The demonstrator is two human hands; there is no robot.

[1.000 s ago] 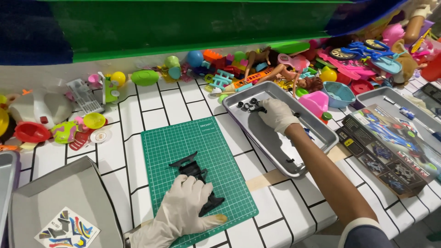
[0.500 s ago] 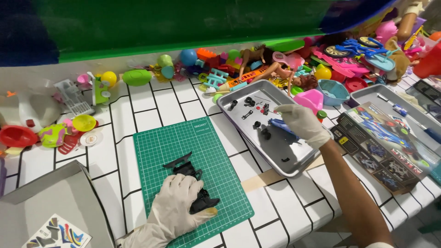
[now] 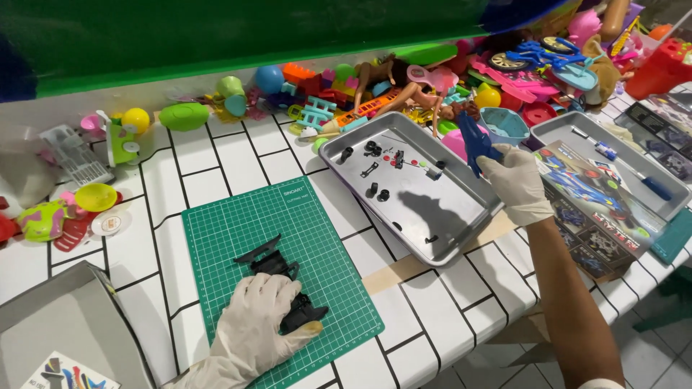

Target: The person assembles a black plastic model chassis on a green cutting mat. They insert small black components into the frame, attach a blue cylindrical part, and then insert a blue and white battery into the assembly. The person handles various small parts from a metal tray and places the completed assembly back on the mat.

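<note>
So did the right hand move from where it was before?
Yes. The right hand has lifted off the metal tray's middle and gone out past its right rim, toward the toy box, holding a blue piece.

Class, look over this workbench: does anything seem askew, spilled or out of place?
Yes. The metal tray sits skewed to the tile lines, its near corner overhanging the table edge. Toys lie heaped loosely along the wall. The green cutting mat is also slightly rotated.

Rear of black toy chassis [image 3: 285, 277] hidden under gloved left hand [image 3: 252, 328]. Small parts in metal tray [image 3: 461, 223] too tiny to identify, possibly wheels. Grey box [image 3: 65, 338] cut off by bottom edge.
</note>
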